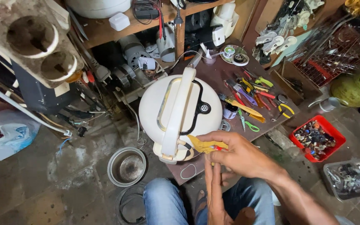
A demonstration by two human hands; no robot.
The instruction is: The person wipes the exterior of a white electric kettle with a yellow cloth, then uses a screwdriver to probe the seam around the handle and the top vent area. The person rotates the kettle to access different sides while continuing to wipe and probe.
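A white rice cooker (180,110) with a long cream handle stands on a low brown table (219,75) in front of my knees. At the cooker's near edge, my right hand (240,157) pinches a crumpled yellow piece (203,145) with a small red tip (218,147) showing beside the fingers. Just beneath it is my left hand (214,187), fingers straight and pointing up toward the yellow piece. The right hand hides how the left hand grips.
Pliers, screwdrivers and scissors (251,102) lie on the table right of the cooker. A metal inner pot (126,166) sits on the floor at left. A red tray of small parts (316,138) and a grey tray (348,179) lie at right. Cluttered shelves stand behind.
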